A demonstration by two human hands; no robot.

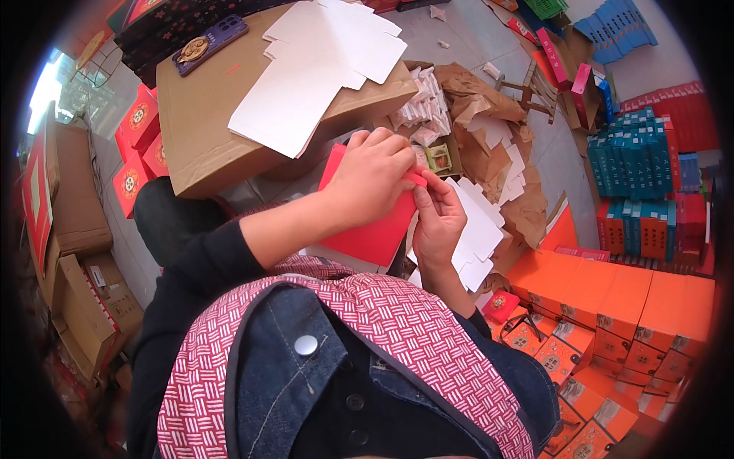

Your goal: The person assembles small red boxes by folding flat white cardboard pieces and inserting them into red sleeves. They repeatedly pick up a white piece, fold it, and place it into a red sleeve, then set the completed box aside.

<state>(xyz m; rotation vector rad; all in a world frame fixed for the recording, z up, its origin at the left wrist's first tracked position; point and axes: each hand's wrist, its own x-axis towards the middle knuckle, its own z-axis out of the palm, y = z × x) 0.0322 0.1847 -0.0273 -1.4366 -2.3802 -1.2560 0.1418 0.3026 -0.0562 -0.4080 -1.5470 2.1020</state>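
A flat red cardboard piece [372, 222], perhaps a box or its lid, lies tilted over my lap. Across it reaches my left hand [371, 168], its fingers bent over the far right corner. My right hand [440, 218] pinches that same corner from the right side, thumb and fingers closed on the edge. The two hands almost meet there, and the left one hides much of the cardboard's far part. Just right of my right hand are white die-cut cardboard sheets [472, 233].
Ahead stands a brown carton [199, 138] bearing white flat sheets [294, 99] and a phone [222, 40]. Small wrapped packets [424, 107] and crumpled brown paper [470, 92] lie beyond my hands. Orange boxes [612, 298] are stacked at right, red boxes [138, 118] at left.
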